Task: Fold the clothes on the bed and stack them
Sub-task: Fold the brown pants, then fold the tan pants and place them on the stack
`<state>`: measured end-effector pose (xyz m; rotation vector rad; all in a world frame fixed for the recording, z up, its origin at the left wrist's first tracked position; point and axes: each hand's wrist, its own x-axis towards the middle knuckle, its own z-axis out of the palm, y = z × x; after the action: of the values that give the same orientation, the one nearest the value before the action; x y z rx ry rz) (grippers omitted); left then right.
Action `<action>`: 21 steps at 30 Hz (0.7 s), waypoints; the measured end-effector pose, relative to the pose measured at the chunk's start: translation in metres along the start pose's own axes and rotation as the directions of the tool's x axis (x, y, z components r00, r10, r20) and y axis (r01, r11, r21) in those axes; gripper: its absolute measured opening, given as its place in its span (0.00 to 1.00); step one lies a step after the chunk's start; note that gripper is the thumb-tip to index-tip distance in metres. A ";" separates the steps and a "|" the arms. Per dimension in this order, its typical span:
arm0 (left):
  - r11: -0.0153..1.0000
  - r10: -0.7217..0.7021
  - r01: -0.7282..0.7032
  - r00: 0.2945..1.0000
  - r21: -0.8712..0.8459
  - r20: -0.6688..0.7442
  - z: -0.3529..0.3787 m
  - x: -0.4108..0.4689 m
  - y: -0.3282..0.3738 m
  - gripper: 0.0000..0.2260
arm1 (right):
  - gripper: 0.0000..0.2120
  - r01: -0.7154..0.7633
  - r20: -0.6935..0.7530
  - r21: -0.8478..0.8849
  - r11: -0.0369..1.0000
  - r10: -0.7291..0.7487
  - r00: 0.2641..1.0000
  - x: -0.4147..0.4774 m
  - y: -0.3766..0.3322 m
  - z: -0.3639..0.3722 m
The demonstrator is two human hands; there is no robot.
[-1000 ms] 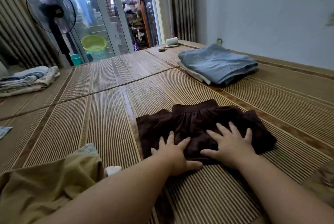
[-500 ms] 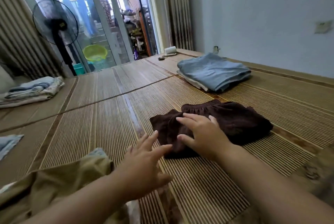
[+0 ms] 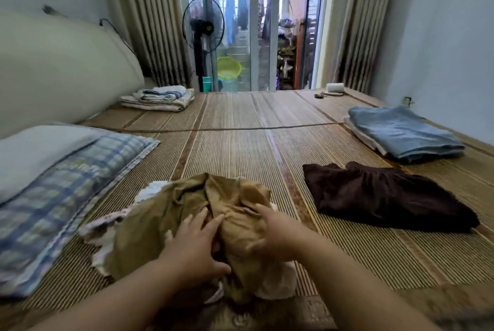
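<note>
While left hand [image 3: 195,247] fingers [image 3: 199,219] lie spread atop the crumpled khaki garment [image 3: 165,213] (creased, bunched high), right hand [image 3: 278,234] fingers [image 3: 256,245] grip its fold.

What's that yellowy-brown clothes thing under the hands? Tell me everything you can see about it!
The tan garment looks like soft, thin cloth, crumpled in a wrinkly heap and not folded yet. It lies on the woven mat, close to the person, on top of some pale clothes that peek out at its sides. The left hand lies on it with fingers stretched out, and the right hand, blurred, touches it too. What kind of garment it is cannot be told.
</note>
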<state>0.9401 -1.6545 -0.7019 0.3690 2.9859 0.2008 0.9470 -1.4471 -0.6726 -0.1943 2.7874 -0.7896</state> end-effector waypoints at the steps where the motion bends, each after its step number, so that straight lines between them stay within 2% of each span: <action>1: 0.999 0.013 -0.012 1.000 0.036 -0.017 0.003 -0.004 -0.004 0.47 | 0.43 -0.062 -0.002 0.085 0.994 0.062 0.998 0.001 0.002 0.007; 4: 0.995 0.034 -0.027 0.997 0.097 -0.072 0.007 -0.014 -0.020 0.46 | 0.48 -0.168 -0.054 0.250 0.954 0.187 0.981 0.001 0.010 0.027; 5: 0.993 0.041 -0.032 0.996 0.118 -0.077 0.007 -0.017 -0.025 0.46 | 0.48 -0.180 -0.055 0.217 0.959 0.196 0.979 0.001 0.012 0.030; 6: 0.989 0.055 -0.043 0.995 0.141 -0.083 0.006 -0.018 -0.030 0.45 | 0.44 -0.173 -0.053 0.149 0.974 0.183 0.982 0.003 0.014 0.031; 7: 0.985 0.068 -0.052 0.994 0.163 -0.092 0.005 -0.020 -0.036 0.43 | 0.35 -0.155 -0.049 0.081 0.985 0.159 0.986 0.006 0.014 0.032; 9: 0.985 0.062 -0.041 0.991 0.167 -0.122 -0.001 -0.022 -0.044 0.35 | 0.12 -0.108 -0.088 0.021 0.994 0.109 0.990 0.012 0.012 0.025; 10: 0.991 0.039 -0.021 0.990 0.133 -0.138 -0.004 -0.021 -0.047 0.31 | 0.06 -0.083 -0.129 0.036 0.996 0.086 0.988 0.014 0.012 0.018; 13: 0.995 -0.051 0.036 0.984 -0.089 -0.171 -0.017 -0.018 -0.051 0.23 | 0.10 0.001 -0.299 0.225 0.974 0.068 0.952 0.017 0.015 -0.006; 17: 0.916 -0.119 0.040 0.977 -0.400 -0.175 -0.054 -0.015 -0.050 0.13 | 0.09 0.097 -0.483 0.469 0.878 0.162 0.861 0.017 0.026 -0.029; 19: 0.769 -0.171 0.010 0.966 -0.639 -0.192 -0.076 -0.015 -0.048 0.09 | 0.11 0.078 -0.514 0.513 0.855 0.233 0.826 0.016 0.039 -0.034; 21: 0.588 -0.233 -0.009 0.955 -0.809 -0.181 -0.093 -0.016 -0.045 0.07 | 0.11 0.008 -0.490 0.508 0.861 0.282 0.825 0.014 0.050 -0.033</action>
<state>0.9321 -1.7130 -0.6151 0.0238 2.7248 1.6376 0.9220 -1.3906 -0.6745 0.4002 2.9054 -1.7109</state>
